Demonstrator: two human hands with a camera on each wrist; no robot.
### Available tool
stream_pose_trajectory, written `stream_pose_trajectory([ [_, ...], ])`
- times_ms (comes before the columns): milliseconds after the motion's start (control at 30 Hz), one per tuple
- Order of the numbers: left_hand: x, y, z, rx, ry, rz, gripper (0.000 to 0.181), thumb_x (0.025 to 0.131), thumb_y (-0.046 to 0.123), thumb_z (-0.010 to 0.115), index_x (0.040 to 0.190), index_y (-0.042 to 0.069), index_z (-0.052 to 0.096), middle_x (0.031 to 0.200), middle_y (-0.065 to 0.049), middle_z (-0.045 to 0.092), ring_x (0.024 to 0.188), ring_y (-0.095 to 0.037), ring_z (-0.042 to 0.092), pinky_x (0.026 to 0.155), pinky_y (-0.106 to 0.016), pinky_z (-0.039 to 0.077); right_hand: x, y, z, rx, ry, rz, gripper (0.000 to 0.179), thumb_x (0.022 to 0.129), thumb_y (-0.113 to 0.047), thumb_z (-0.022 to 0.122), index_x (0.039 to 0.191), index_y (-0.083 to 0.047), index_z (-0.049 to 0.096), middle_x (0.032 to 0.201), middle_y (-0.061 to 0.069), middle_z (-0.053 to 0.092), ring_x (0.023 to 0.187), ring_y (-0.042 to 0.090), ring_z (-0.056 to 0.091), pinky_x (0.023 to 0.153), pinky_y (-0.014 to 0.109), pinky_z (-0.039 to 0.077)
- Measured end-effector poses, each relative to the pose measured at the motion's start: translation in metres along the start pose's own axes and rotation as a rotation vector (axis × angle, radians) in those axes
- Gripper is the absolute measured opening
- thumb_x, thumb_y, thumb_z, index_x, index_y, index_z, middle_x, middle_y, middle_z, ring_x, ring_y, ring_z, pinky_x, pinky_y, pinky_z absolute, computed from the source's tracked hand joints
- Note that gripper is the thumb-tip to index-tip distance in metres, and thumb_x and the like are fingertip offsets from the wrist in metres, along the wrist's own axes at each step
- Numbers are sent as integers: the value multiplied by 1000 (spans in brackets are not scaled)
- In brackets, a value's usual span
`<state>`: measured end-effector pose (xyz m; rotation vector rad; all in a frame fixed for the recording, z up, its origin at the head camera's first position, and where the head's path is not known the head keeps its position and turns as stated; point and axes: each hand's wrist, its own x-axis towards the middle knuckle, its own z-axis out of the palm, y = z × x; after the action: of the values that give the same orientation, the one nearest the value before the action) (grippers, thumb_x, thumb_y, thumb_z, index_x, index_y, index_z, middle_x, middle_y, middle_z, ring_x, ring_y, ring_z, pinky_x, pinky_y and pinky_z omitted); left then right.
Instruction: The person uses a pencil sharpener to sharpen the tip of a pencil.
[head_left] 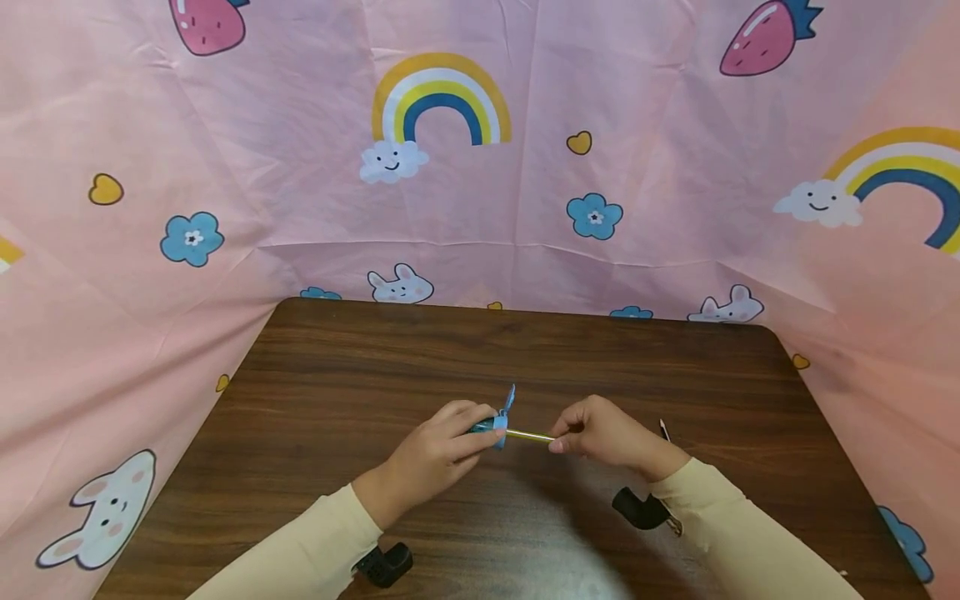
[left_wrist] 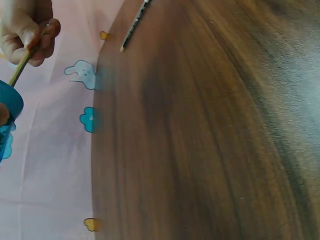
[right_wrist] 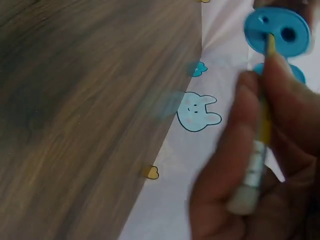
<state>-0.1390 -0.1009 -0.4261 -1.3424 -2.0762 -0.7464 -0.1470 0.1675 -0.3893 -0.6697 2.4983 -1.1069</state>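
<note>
My left hand grips a blue pencil sharpener around its body, and its hinged lid stands up. In the right wrist view, two holes of different sizes show in the sharpener's face. My right hand pinches a yellow-striped pencil between thumb and fingers. The pencil points left, its front end right at the sharpener's face. Its pale eraser end lies towards my palm in the right wrist view.
A second, dark patterned pencil lies on the brown wooden table, partly behind my right wrist in the head view. Pink printed cloth hangs along the table's back and sides. A black camera mount is on each wrist.
</note>
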Motion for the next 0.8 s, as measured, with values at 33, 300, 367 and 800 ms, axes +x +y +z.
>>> stream_pose_trajectory([
  [33, -1, 0, 1, 2, 5, 0, 45, 64, -7, 84, 106, 7, 74, 113, -12, 65, 101, -25, 60, 83, -25, 54, 1, -1, -2, 15, -25, 21, 9, 88, -12, 70, 87, -4, 75, 72, -1, 66, 62, 7, 53, 54, 24, 45],
  [300, 1, 0, 2, -17, 7, -212, 42, 71, -4, 82, 111, 4, 73, 113, -11, 66, 104, -23, 60, 76, -26, 55, 0, -15, 8, -440, 179, -16, 30, 86, -25, 73, 114, -11, 72, 102, 2, 68, 93, 21, 65, 75, 38, 55],
  [367, 2, 0, 1, -28, -5, -267, 41, 72, -3, 81, 112, 5, 73, 114, -10, 66, 104, -23, 60, 72, -25, 54, -2, -14, 11, -557, 264, -92, 43, 82, -30, 77, 121, -14, 69, 108, 4, 66, 100, 25, 63, 79, 42, 54],
  [800, 15, 7, -5, -192, 6, -555, 40, 76, -1, 79, 115, 7, 72, 113, -1, 66, 96, -15, 60, 70, -24, 54, -2, 14, 25, -785, 692, -570, 44, 74, -11, 82, 116, -10, 68, 107, 10, 63, 95, 27, 62, 83, 44, 52],
])
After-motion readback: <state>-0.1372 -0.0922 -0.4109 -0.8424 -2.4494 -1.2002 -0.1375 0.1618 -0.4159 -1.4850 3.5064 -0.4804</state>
